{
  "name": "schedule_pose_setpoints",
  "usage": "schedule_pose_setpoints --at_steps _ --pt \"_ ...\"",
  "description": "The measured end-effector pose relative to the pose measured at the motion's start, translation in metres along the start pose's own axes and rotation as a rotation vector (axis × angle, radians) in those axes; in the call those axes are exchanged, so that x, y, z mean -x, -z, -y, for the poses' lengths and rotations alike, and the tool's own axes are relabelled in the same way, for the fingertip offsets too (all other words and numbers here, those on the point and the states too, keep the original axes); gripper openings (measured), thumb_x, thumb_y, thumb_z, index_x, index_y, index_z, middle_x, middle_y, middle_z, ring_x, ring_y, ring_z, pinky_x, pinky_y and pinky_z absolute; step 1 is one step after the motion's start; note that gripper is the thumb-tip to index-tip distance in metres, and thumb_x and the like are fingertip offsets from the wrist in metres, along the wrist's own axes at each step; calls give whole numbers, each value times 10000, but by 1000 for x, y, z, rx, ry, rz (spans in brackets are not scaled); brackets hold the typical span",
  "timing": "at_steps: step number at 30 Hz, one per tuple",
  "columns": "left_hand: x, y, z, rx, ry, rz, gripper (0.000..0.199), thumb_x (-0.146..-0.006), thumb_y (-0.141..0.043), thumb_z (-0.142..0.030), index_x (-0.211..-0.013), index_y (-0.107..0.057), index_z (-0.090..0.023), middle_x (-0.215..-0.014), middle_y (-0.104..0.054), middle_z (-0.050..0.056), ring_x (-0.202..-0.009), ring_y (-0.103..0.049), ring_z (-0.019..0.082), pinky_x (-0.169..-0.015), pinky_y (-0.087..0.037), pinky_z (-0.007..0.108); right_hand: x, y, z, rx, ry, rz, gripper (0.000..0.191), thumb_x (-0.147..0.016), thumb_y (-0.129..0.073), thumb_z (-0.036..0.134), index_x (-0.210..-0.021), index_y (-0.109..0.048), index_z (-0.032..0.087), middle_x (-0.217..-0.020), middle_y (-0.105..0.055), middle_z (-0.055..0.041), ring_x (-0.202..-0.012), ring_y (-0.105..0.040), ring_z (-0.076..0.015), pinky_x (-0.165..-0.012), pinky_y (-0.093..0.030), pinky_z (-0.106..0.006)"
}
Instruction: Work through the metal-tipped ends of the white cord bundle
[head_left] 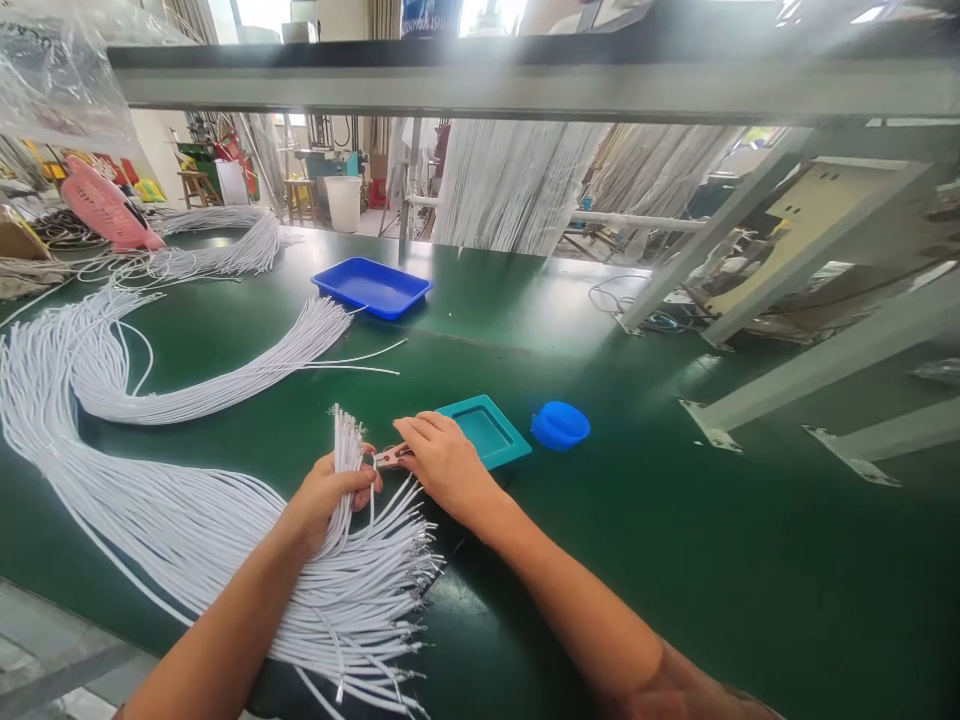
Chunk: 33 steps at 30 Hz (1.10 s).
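Note:
My left hand (pixel 337 492) is closed around a small bunch of white cables (pixel 347 440), their stripped ends pointing up. Pink-handled pliers (pixel 393 457) are gripped in my right hand (pixel 444 462), with their jaws beside the fingertips of my left hand at one cable's end. Below both hands a thick spread of white cables (pixel 352 590) lies on the table, with bare metallic ends fanned to the right. Just behind my right hand sits a teal tray (pixel 517 440), partly hidden by it. A small blue bowl (pixel 561 427) stands right of the tray.
A blue tray (pixel 375 288) lies farther back on the green table (pixel 675 560). Another cable bundle (pixel 217 395) curves at left, near a pink fan-like object (pixel 109 205). Metal frame legs (pixel 817 350) are bolted at right, and a grey beam (pixel 480 90) crosses above.

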<state>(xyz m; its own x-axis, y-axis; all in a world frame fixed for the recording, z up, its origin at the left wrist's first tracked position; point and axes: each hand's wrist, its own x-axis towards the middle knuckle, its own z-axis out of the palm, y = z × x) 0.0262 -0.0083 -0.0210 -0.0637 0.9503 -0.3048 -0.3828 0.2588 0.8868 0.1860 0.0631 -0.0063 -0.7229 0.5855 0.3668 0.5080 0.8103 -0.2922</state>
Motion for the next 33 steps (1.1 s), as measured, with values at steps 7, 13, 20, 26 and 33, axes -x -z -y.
schedule_pose_setpoints --at_steps 7,13,20,26,33 --pt "-6 1 -1 40 116 -31 326 -596 -674 -128 -884 -525 -95 -570 -599 32 -393 -422 45 -395 -280 159 1 -4 -4 282 115 182 123 -870 -476 144 -827 -591 143 -763 -627 -53 -759 -517 -168 -836 -343 -311" --pt "-10 1 5 34 121 -38 252 -590 -656 -114 -810 -534 -103 -538 -586 32 -380 -410 56 -381 -257 172 2 -11 -3 313 124 46 224 -869 -465 156 -679 -583 152 -658 -590 -64 -737 -464 -189 -775 -362 -299" --pt "-14 2 10 -25 88 -30 152 -580 -633 -105 -713 -561 -96 -516 -571 29 -384 -405 55 -389 -262 184 -1 -1 -7 245 140 102 91 -839 -537 197 -809 -617 164 -776 -639 -64 -804 -475 -206 -794 -368 -321" --pt "-14 0 9 -38 85 -61 220 -583 -621 -107 -787 -541 -109 -499 -555 1 -381 -408 58 -386 -264 180 2 1 -20 383 -243 -117 430 -854 -514 304 -1267 -436 214 -1301 -450 -110 -1188 -296 -344 -945 -201 -548" --pt "-7 2 2 -25 92 -82 297 -597 -663 -135 -866 -541 -104 -519 -560 2 -391 -413 57 -396 -280 175 3 -6 -24 380 -321 -96 442 -874 -463 313 -1303 -400 229 -1323 -423 -92 -1210 -268 -345 -963 -211 -546"
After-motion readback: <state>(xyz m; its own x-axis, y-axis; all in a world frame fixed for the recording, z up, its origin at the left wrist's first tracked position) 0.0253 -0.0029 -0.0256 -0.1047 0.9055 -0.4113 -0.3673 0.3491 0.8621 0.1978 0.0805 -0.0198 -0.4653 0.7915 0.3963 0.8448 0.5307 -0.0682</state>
